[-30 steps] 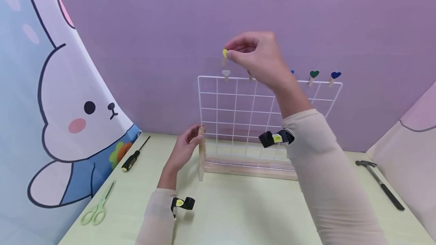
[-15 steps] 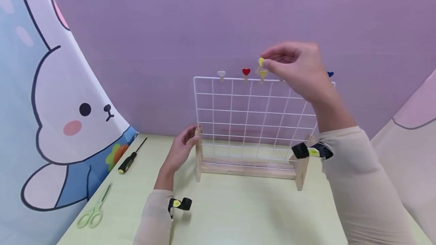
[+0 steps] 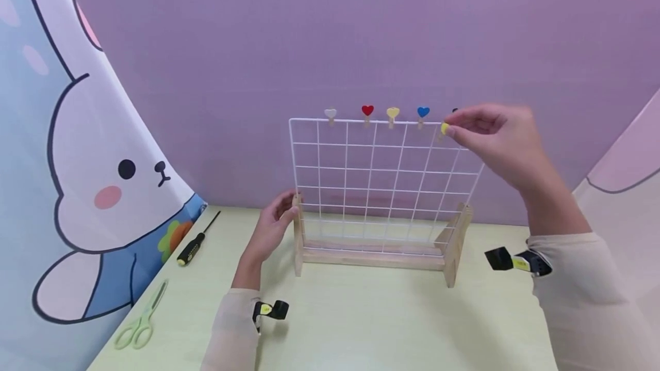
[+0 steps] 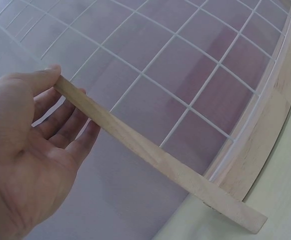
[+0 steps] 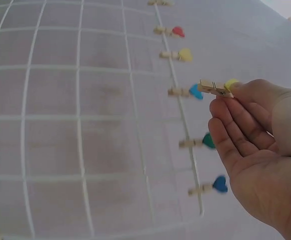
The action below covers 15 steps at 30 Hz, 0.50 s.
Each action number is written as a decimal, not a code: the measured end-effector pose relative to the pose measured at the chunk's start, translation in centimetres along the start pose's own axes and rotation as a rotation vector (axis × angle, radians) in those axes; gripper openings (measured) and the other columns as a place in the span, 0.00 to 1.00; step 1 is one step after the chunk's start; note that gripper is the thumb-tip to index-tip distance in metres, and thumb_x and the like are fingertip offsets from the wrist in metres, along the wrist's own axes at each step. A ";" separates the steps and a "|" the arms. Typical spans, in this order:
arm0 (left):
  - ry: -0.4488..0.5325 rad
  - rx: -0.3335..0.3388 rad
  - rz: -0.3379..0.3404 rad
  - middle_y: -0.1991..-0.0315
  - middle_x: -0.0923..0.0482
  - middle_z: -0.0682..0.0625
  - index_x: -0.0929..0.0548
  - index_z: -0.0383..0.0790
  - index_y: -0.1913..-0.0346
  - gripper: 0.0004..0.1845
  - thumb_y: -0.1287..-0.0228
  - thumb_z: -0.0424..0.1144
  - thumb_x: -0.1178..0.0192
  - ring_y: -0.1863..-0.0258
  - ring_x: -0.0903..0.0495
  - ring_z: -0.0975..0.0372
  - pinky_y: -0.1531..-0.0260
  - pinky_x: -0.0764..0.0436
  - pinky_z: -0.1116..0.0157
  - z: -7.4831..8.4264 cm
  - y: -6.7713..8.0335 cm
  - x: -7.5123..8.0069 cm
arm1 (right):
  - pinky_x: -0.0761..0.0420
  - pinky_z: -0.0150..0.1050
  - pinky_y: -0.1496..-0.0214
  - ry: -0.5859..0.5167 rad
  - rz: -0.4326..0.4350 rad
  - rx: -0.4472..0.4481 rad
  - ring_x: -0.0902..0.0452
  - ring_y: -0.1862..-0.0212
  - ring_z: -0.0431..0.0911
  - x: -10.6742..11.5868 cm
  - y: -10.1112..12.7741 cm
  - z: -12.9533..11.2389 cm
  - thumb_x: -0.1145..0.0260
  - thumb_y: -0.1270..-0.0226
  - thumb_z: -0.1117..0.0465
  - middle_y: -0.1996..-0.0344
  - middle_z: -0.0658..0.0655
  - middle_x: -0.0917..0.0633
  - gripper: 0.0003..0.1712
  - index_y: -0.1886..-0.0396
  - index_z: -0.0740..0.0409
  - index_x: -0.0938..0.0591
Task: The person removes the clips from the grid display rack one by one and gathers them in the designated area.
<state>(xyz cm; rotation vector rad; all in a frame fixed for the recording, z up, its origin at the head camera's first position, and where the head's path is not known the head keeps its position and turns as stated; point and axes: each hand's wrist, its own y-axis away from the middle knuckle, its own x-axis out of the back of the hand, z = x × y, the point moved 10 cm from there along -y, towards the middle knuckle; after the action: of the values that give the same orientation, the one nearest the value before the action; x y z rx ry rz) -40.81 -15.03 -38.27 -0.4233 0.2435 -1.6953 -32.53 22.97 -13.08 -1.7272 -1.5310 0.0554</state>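
A white wire grid [image 3: 345, 168] stands upright in a wooden stand [image 3: 371, 259]. My left hand [image 3: 270, 228] holds the top of the stand's left wooden post [image 4: 155, 157], thumb on one side and fingers on the other. Thumb and fingers of my right hand [image 3: 502, 145] pinch a small wooden clothespin [image 5: 213, 88] with a yellow heart, near the grid's top wire toward its right end. Heart clothespins line that wire: white [image 3: 330, 113], red [image 3: 367, 110], pale yellow [image 3: 393, 113] and light blue [image 3: 423, 111], then green [image 5: 209, 140] and dark blue [image 5: 219, 184], both mostly hidden in the head view.
Left of the stand, a black screwdriver [image 3: 192, 249] and green scissors [image 3: 139, 325] lie on the pale table [image 3: 361, 325]. Behind the grid hangs a purple backdrop [image 3: 232, 73]. A rabbit-print cloth [image 3: 82, 159] borders the table at the left.
My right hand has carried the yellow-heart clothespin rightward along the grid's top and lower, uncovering the red, pale yellow and light blue hearts. My left hand keeps its hold on the post.
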 end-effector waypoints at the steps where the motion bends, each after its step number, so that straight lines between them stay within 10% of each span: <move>1: 0.001 0.001 0.001 0.33 0.25 0.30 0.27 0.36 0.28 0.23 0.22 0.36 0.43 0.36 0.23 0.54 0.40 0.22 0.76 0.0 0.0 0.0 | 0.17 0.20 0.60 0.000 -0.001 -0.002 0.13 0.63 0.30 0.2 0.3 0.4 0.25 0.35 0.63 0.68 0.32 0.10 0.11 0.54 0.61 0.10; 15: -0.005 -0.014 -0.018 0.31 0.26 0.31 0.28 0.37 0.27 0.24 0.22 0.39 0.43 0.33 0.25 0.48 0.41 0.22 0.78 0.2 0.2 0.0 | 0.19 0.17 0.59 0.103 -0.042 -0.005 0.14 0.63 0.27 2.0 3.9 5.5 0.26 0.34 0.66 0.66 0.29 0.11 0.10 0.54 0.63 0.11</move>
<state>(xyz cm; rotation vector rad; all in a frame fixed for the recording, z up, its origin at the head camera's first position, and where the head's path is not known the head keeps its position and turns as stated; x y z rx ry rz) -40.55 -15.03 -38.17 -0.4411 0.2486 -1.7112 -31.67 27.75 -18.12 -1.6749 -1.4929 -0.0578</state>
